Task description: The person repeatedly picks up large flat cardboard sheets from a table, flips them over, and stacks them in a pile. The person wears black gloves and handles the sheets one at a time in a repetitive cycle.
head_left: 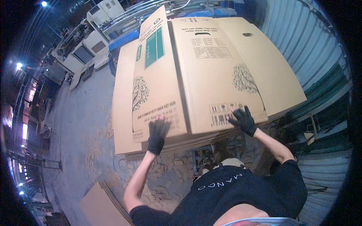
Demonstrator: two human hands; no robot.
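Observation:
A large brown cardboard box blank (207, 83), printed with tree drawings, a green panel and a barcode, lies spread out before me. Its left printed panel (158, 90) is lifted at the far end, with a dark gap between it and the middle panel. My left hand (158, 133), in a black glove with bare fingertips, rests on the near end of that left panel with fingers spread. On the near right corner of the middle panel, beside the barcode, lies my right hand (244, 121), gloved alike, fingers apart. Neither hand grips anything.
Under the blank is a stack of cardboard sheets (181, 145). More sheets (103, 203) lean at the lower left. Cardboard scraps (177, 165) litter the floor. Machinery (86, 52) stands at the far left; a corrugated metal wall (309, 49) runs along the right.

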